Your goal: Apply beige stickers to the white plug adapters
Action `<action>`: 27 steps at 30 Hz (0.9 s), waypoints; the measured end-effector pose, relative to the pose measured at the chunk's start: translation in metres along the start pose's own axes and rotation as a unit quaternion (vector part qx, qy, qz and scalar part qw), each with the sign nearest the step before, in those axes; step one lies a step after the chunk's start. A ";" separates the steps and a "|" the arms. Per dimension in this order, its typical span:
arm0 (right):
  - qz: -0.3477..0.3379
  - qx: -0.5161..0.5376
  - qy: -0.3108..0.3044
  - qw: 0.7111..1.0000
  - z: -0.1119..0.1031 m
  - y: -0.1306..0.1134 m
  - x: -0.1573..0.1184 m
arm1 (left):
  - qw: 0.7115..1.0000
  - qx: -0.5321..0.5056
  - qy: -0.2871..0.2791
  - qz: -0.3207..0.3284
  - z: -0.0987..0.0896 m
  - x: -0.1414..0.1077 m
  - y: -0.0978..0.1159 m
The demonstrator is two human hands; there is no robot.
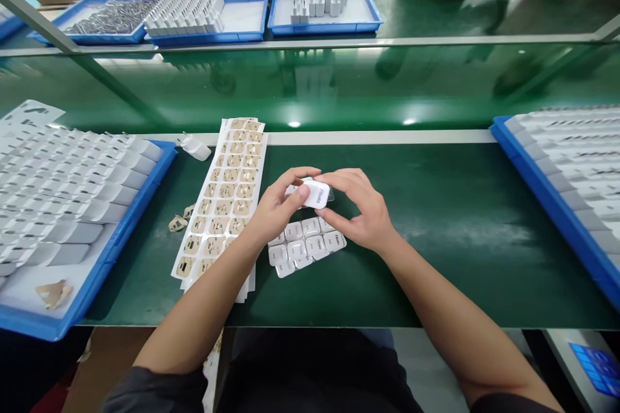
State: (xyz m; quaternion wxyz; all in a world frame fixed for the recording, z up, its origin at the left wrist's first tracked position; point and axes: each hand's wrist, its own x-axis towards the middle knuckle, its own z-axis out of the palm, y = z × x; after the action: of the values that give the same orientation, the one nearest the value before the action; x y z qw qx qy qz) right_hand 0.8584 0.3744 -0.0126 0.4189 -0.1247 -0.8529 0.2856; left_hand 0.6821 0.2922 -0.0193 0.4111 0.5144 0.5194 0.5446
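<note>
Between both hands is a small white power adapter (316, 194) with rounded corners and dark print on the face toward me. My left hand (277, 205) grips its left side, thumb on the front and fingers over the top. The thumb and fingertips of my right hand (361, 210) close on its right side. Just below lies a sheet of white rounded-square labels (306, 246), some printed, its far part hidden by my hands. Stacked long sheets of tan stickers (223, 190) lie beside my left forearm, which covers their near end.
A blue tray (162, 158) of white adapters stands left, another blue tray (527, 164) right. A loose adapter (195, 147) and peeled tan scraps (178, 223) lie near the sticker sheets. Beyond the green belt (339, 87), more trays (324, 27) stand before two people.
</note>
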 end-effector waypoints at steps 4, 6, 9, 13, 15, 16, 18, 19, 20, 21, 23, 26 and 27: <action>-0.005 -0.003 -0.001 1.000 0.002 0.000 0.000 | 0.999 -0.027 -0.045 -0.015 0.000 -0.001 0.002; -0.009 0.002 -0.004 1.000 0.003 -0.001 0.000 | 0.998 -0.036 -0.058 -0.015 0.000 -0.001 0.002; -0.008 0.004 -0.013 1.000 0.003 -0.001 -0.001 | 0.997 -0.032 -0.068 -0.027 0.000 -0.001 0.002; -0.004 -0.009 -0.016 1.000 0.004 0.000 -0.002 | 0.996 -0.039 -0.070 -0.041 0.002 -0.002 0.000; -0.008 -0.016 -0.012 1.000 0.004 0.000 -0.003 | 0.995 -0.048 -0.074 -0.045 0.004 -0.003 -0.001; -0.013 -0.016 -0.010 1.000 0.005 0.001 -0.003 | 0.995 -0.053 -0.076 -0.047 0.005 -0.003 -0.001; -0.024 -0.016 -0.004 1.000 0.005 0.002 -0.003 | 0.994 -0.061 -0.077 -0.051 0.007 -0.004 -0.002; -0.029 -0.016 -0.003 0.999 0.006 0.002 -0.004 | 0.994 -0.064 -0.077 -0.053 0.007 -0.004 -0.002; -0.031 -0.018 -0.001 0.999 0.006 0.003 -0.004 | 0.993 -0.067 -0.077 -0.055 0.007 -0.004 -0.003; -0.031 -0.021 -0.001 0.999 0.007 0.003 -0.004 | 0.993 -0.067 -0.076 -0.056 0.007 -0.004 -0.003; -0.029 -0.027 0.000 0.999 0.008 0.004 -0.005 | 0.993 -0.066 -0.080 -0.059 0.006 -0.005 -0.005; -0.032 -0.023 -0.001 0.999 0.008 0.004 -0.004 | 0.993 -0.066 -0.084 -0.049 0.006 -0.006 -0.007; -0.034 -0.020 -0.001 0.999 0.008 0.003 -0.004 | 0.994 -0.065 -0.083 -0.041 0.006 -0.007 -0.006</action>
State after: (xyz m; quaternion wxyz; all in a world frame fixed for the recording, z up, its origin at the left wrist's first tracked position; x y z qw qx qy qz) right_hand 0.8548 0.3724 -0.0208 0.4248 -0.1038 -0.8627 0.2541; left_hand 0.6886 0.2872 -0.0267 0.5078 0.5081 0.4675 0.5152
